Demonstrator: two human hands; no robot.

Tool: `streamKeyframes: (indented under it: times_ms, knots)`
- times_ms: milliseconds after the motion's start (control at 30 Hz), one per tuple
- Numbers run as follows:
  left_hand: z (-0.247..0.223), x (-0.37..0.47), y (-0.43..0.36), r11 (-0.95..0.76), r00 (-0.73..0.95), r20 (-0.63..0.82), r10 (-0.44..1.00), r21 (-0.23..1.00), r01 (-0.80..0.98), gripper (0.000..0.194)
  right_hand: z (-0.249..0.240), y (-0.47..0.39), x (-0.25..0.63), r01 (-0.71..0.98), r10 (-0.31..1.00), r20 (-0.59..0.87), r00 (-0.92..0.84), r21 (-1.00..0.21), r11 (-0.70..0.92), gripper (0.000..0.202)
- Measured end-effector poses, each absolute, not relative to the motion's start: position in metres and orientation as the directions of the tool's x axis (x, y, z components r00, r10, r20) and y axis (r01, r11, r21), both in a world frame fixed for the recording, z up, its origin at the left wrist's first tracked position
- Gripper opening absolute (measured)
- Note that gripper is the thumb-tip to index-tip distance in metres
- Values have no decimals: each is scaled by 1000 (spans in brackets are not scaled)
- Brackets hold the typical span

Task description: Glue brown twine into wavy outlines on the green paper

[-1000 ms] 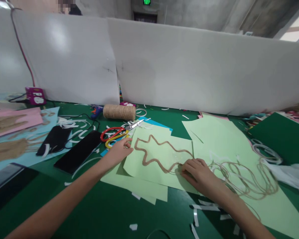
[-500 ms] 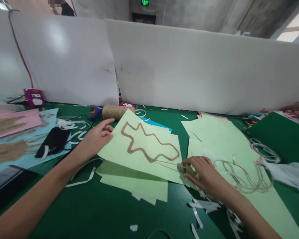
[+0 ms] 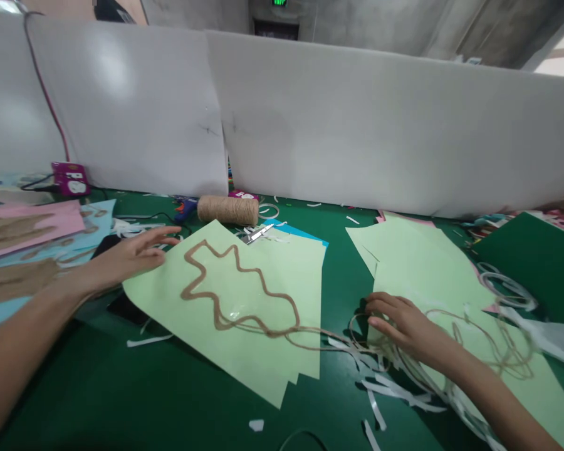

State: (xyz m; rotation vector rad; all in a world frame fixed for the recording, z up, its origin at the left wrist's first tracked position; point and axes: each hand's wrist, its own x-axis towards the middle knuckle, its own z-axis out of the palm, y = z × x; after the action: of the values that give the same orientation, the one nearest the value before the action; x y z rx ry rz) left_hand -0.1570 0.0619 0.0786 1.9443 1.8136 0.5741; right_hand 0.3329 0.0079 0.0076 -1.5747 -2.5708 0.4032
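Note:
A light green sheet of paper (image 3: 263, 351) carries a wavy closed outline of brown twine (image 3: 216, 313), with shiny clear spots inside it. My left hand (image 3: 131, 254) grips the sheet's left edge, index finger stretched out, and the corner there lifts and curls. Loose twine strands run from the outline's right end toward my right hand (image 3: 399, 322). That hand is low over the tabletop beside tangled twine, its fingers and thumb apart. More green sheets lie under and to the right, with twine loops (image 3: 498, 351) on the right one.
A twine spool (image 3: 228, 210), a blue glue gun (image 3: 184, 208) and scissors (image 3: 258, 233) lie behind the sheet. White paper strips (image 3: 399, 388) litter the green table (image 3: 192, 407). Pink and blue sheets with brown shapes lie left. A white partition (image 3: 357, 125) stands at the back.
The sheet with the twine outline has shifted left and toward me along with my left hand, uncovering the scissors. My right hand has moved slightly right, away from the sheet.

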Motion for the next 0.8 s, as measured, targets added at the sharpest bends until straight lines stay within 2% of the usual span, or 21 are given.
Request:
streamKeyframes:
  times_ms: [33, 100, 233, 267, 367, 433, 467, 533, 600, 700, 800]
  knots:
    - [77, -161, 63, -49, 98, -51, 994, 599, 799, 53, 6, 10, 338, 860, 887, -57, -458, -280, 426, 41]
    - [75, -166, 66, -20, 123, -132, 984, 594, 804, 51, 4, 15, 346, 874, 899, -53, -435, -266, 407, 41]
    - [74, -163, 72, -35, 133, -183, 974, 458, 888, 48, 5, 15, 333, 907, 919, 111, -379, -152, 393, 37]
    - [74, -161, 74, -68, 139, -161, 977, 382, 922, 48, 7, 13, 322, 892, 901, 150, -407, -147, 428, 34]
    - [75, -151, 73, -184, 184, 18, 983, 34, 982, 42, 15, 2, 281, 791, 817, 148, -558, -202, 577, 28]
    - [73, -136, 67, -246, 261, 143, 955, -113, 963, 39, 17, -2, 256, 740, 771, 136, -622, -220, 636, 26]
    - [72, -126, 62, -319, 334, 167, 928, -109, 941, 38, 17, -3, 247, 730, 762, 116, -637, -227, 645, 23]
    - [64, -101, 47, -532, 527, 169, 833, -17, 847, 33, 13, -3, 234, 739, 763, 70, -642, -210, 641, 14]
    - [53, -75, 30, -661, 653, 104, 750, 88, 745, 26, 7, 0, 229, 756, 772, 42, -634, -174, 631, 6]
    - [34, -45, 9, -753, 752, 44, 657, 72, 654, 14, 4, 3, 230, 764, 782, 40, -622, -188, 617, 12]
    - [19, -33, 3, -791, 788, 74, 611, 23, 611, 9, 8, 3, 232, 745, 805, 48, -592, -350, 568, 12]
